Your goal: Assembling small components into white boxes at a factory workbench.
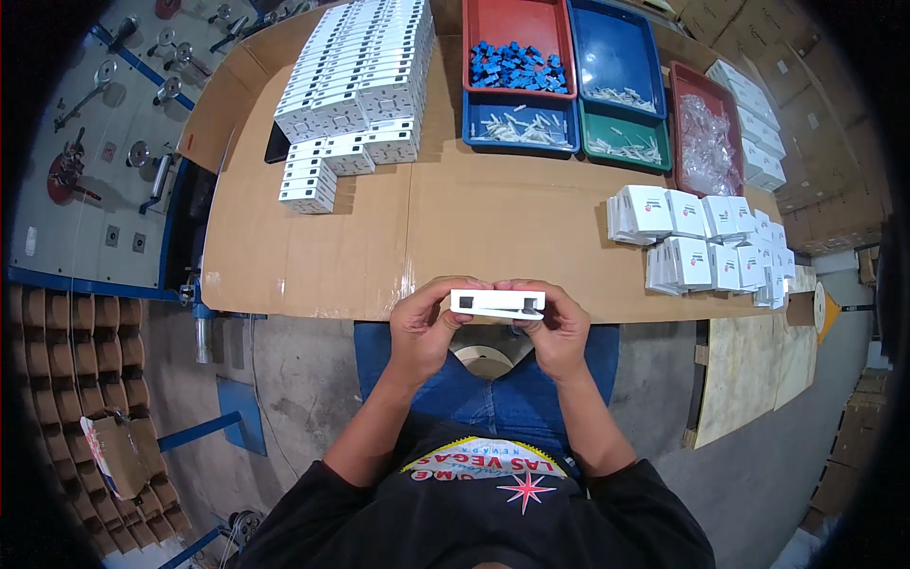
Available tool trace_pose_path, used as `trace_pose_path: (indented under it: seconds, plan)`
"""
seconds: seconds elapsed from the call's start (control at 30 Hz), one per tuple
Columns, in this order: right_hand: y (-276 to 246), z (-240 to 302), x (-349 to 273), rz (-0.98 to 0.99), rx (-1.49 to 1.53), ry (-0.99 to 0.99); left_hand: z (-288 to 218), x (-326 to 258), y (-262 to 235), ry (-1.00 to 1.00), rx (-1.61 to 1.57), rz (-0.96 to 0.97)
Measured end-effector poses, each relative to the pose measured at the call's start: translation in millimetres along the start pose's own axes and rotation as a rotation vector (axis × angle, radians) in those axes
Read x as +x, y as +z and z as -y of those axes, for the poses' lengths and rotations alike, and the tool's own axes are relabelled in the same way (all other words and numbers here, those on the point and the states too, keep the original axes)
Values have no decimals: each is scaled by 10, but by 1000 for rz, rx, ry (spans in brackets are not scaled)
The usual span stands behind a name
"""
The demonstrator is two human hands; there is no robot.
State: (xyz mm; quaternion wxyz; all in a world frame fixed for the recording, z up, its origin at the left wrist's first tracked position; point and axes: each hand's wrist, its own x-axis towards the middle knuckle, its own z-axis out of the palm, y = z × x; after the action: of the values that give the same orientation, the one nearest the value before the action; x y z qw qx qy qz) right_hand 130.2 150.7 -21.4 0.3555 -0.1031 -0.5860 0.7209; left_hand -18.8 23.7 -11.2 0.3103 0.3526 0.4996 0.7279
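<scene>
Between my hands is a small flat white box (498, 304), held at the table's near edge in front of my lap. Its narrow side faces up, with a dark square at the left end and a flap standing slightly away at the lower right. The fingers and thumb of my left hand (424, 327) close round its left end. My right hand (557, 329) grips the opposite end in the same way. What lies inside the box is hidden.
Stacked white boxes (351, 85) stand at the back left. Trays hold blue pieces (517, 68), white pieces (521, 128) and clear plastic bags (706, 142). Folded white leaflets or cards (687, 261) lie at right. A cardboard sheet (313, 256) covers the table.
</scene>
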Motion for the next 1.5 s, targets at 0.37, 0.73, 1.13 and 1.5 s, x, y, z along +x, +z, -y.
trace_pose_path:
  seconds: [0.37,0.73,1.13,1.5]
  plan:
    - [65,11,-3,-10,-47,-117,16,-10,58,35,-23,11]
    - [6,-170,-6,-186,-162,120,276,36,53,-245,-85,-38]
    - [-193,-662,12,-132,14,426,764,-8,75,-230,-84,-232]
    - [-164,-638,45,-104,5,419,724,15,-112,-251,-73,-147]
